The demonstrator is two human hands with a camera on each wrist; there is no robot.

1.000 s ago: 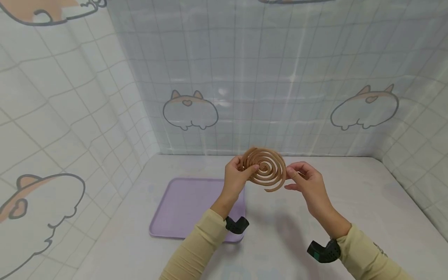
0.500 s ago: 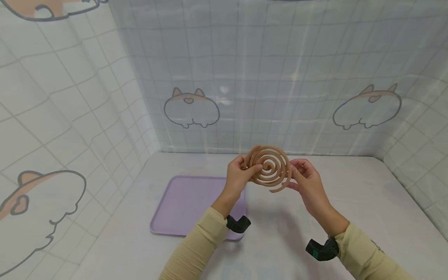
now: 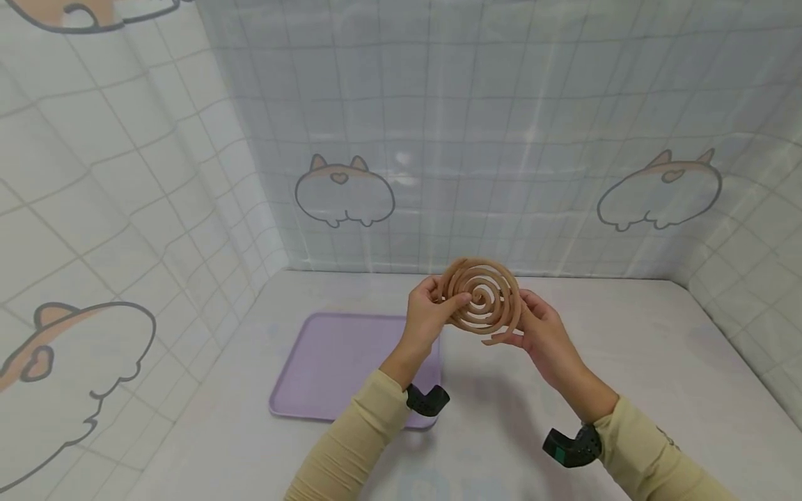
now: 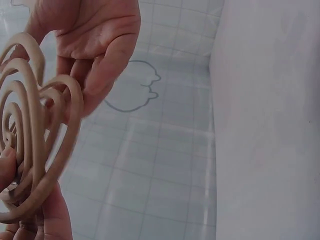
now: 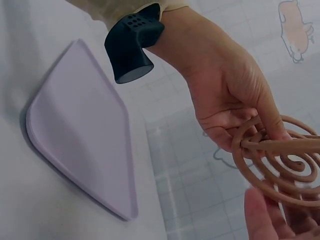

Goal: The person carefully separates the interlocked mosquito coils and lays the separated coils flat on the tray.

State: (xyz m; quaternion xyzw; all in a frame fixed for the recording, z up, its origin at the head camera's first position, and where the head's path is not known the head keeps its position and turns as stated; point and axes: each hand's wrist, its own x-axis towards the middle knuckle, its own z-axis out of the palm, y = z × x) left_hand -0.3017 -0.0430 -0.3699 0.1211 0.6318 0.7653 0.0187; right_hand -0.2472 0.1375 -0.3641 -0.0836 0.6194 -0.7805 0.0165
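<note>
A brown mosquito coil (image 3: 477, 298) is held up above the table in the head view, its layered turns facing the camera. My left hand (image 3: 421, 323) pinches its left side, thumb across the front near the centre and fingers behind. At the right edge, my right hand (image 3: 551, 341) grips the outer turns, with some fingertips hidden behind them. From the left wrist, the coil (image 4: 35, 125) appears nearly edge-on, its turns spread apart in places. The right wrist view shows the left thumb lying over the coil (image 5: 300, 146).
A lilac tray (image 3: 351, 362) lies on the white table (image 3: 658, 362), left of and below the hands. Grid-patterned sheeting (image 3: 501, 139) with animal drawings stands behind and along both sides. Each wrist wears a black device (image 3: 428, 401).
My right hand has moved left from beside the coil onto its right edge, its fingers going behind the outer turns. The left hand and coil have shifted slightly right.
</note>
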